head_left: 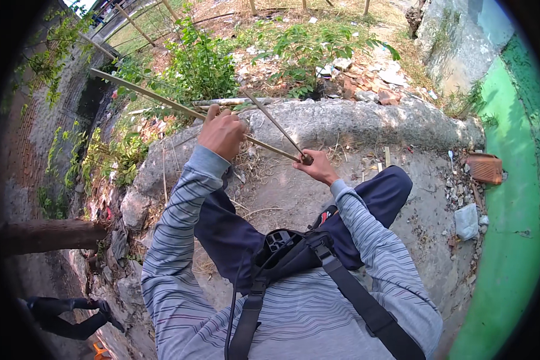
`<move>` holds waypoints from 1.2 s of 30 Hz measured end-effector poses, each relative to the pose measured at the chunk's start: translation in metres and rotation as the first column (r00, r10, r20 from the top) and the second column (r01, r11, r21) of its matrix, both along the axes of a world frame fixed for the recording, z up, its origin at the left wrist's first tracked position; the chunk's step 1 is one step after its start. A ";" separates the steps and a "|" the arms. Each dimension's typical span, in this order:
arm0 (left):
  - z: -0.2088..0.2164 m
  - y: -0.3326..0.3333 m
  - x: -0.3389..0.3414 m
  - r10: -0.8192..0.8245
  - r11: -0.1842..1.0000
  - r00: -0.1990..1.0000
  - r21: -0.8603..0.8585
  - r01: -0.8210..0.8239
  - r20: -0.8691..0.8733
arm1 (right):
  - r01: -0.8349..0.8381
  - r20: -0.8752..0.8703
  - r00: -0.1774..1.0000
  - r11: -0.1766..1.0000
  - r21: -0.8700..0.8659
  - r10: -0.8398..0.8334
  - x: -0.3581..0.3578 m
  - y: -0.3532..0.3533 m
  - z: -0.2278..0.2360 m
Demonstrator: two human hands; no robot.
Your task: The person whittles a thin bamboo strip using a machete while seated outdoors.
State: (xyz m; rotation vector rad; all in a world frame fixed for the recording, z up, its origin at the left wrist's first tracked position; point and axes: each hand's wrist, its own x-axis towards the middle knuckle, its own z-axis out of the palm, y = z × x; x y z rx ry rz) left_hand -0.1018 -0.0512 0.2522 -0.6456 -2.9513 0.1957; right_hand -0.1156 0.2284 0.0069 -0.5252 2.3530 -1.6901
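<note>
A long, flat bamboo strip (147, 93) slants from the upper left down to my right hand. My left hand (222, 133) is closed around it partway along. The fingers of my right hand (319, 168) are closed on the dark handle of a long, narrow knife (274, 122), whose blade points up and to the left. The strip's near end meets the handle at my right fingertips; whether those fingers pinch the strip too is hard to make out. Strip and blade form a narrow V above the concrete ground between my bent knees.
A low, rough stone kerb (354, 123) runs beyond my hands, with green plants (204, 66) and litter behind it. To the right are a green wall (510, 198), a brown plastic container (485, 168) and a crumpled bag (466, 222). A tree trunk (54, 236) and another person's legs (72, 315) are at left.
</note>
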 end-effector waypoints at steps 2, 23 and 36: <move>0.018 0.001 -0.001 -0.103 0.995 0.992 0.009 0.104 -0.074 | 0.044 0.076 0.996 0.999 -0.020 -0.042 0.001 -0.004 -0.006; -0.167 0.069 0.070 0.127 0.085 0.960 0.962 -0.259 0.248 | 0.206 0.224 0.973 0.638 -0.742 -0.055 -0.050 -0.035 0.141; -0.158 0.054 0.066 -0.273 -0.286 0.857 0.814 -0.506 0.437 | 0.207 0.251 0.968 0.574 -0.792 -0.003 -0.039 -0.033 0.152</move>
